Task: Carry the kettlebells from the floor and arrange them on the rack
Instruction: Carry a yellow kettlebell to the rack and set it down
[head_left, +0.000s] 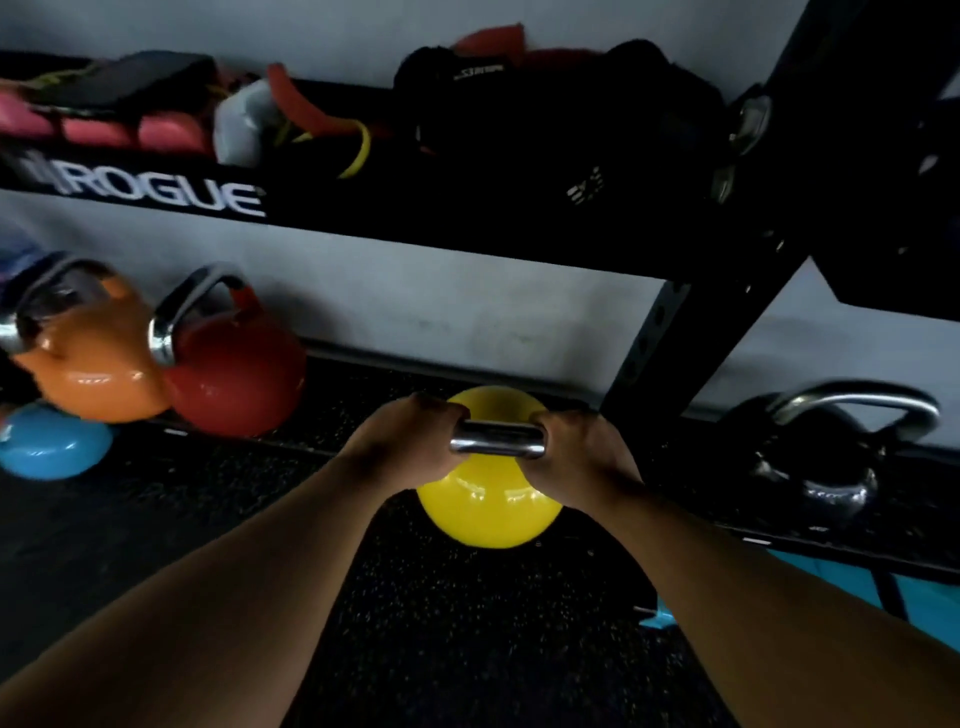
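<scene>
at the centre of the frame, slightly low, we grip a yellow kettlebell (488, 506) by its chrome handle (497, 440). our left hand (410, 439) and right hand (579, 452) each have their fingers curled tight around an end of the handle. whether the kettlebell touches the dark speckled floor (457, 623) we cannot tell. at left, an orange kettlebell (88, 364) touches a red kettlebell (239, 379), with a blue kettlebell (52, 441) below them. a black kettlebell (821, 462) sits at right, beyond the upright of the black rack (467, 218).
</scene>
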